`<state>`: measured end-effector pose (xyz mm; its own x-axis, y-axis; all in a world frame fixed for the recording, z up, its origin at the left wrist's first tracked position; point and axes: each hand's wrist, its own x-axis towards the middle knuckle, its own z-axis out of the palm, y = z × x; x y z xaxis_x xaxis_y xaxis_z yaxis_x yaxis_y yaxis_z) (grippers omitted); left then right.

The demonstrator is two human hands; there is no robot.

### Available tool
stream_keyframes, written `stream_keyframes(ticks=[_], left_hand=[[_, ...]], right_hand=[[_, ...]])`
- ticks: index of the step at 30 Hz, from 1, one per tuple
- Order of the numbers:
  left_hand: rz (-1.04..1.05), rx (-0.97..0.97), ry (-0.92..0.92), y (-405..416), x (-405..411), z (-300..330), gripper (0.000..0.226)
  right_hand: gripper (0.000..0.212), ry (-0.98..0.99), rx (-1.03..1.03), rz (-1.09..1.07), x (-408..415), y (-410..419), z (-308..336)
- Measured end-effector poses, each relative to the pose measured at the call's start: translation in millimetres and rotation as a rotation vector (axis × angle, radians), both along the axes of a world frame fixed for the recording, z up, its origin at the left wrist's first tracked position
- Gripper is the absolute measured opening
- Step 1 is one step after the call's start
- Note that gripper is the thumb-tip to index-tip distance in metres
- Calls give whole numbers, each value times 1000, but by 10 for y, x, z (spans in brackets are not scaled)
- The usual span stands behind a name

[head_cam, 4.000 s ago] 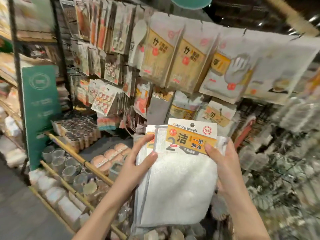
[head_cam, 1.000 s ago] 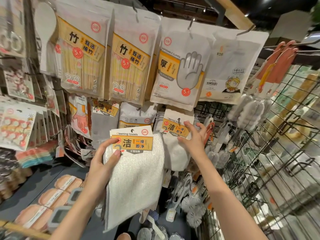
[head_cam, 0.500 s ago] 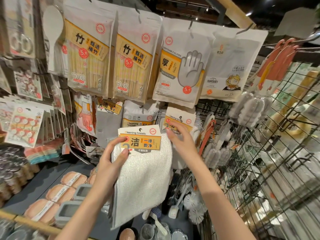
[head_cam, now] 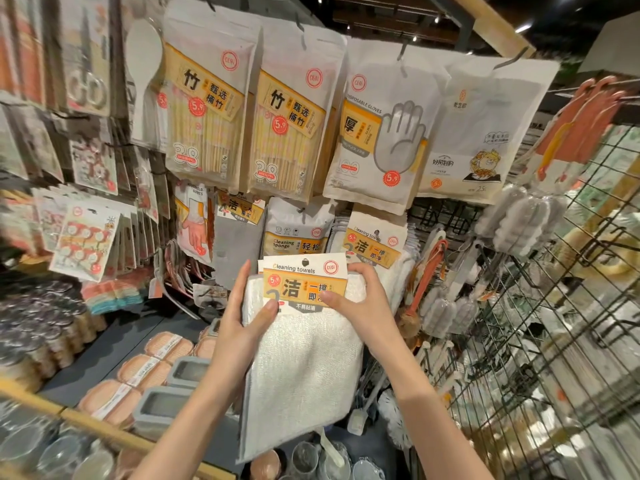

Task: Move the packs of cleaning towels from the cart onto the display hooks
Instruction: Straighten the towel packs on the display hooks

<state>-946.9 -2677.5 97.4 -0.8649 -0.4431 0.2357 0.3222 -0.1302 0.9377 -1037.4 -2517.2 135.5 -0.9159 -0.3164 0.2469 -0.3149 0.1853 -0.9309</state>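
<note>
A pack of white cleaning towels [head_cam: 304, 362] with an orange and white header card is held up in front of the display. My left hand [head_cam: 239, 327] grips its left edge, thumb on the front. My right hand [head_cam: 363, 303] grips the card's top right corner, thumb across the label. Behind it, more of the same towel packs [head_cam: 375, 245] hang on a hook in the lower row. The cart is out of sight.
Bamboo chopstick packs [head_cam: 207, 112], disposable glove packs [head_cam: 384, 133] and a sponge pack [head_cam: 294, 230] hang around the towels. Brushes [head_cam: 429, 275] hang to the right by a black wire grid [head_cam: 554, 323]. Lunch boxes [head_cam: 145, 372] and glasses sit on shelves below.
My right hand left the hanging towel packs and took hold of the held pack's card. The pack moved right and up toward the hanging towels.
</note>
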Motion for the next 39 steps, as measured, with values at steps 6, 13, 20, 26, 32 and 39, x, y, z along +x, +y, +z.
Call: stream_keyframes(ticks=[6,13,20,26,32,39], left_hand=[[22,-50,-11,13,37,28,61],[18,-66,-16,-36,34,10,53],[35,-77,-19,-38,1,21,44],[84,-98,-22,-34,-62,28,43],[109,-128,-20,-77,-134,16,42],[126,-131,-39,-140,-205,-59,42]], right_hand=[[38,-86,-64,15,-14,99,25],[35,-132,-185,38,-55,217,93],[34,-131,-264,9,-81,287,129],[38,-53,-223,-148,-166,254,90],[42,42,-227,-212,-322,236,88],[67,167,-230,-187,-505,350,91]])
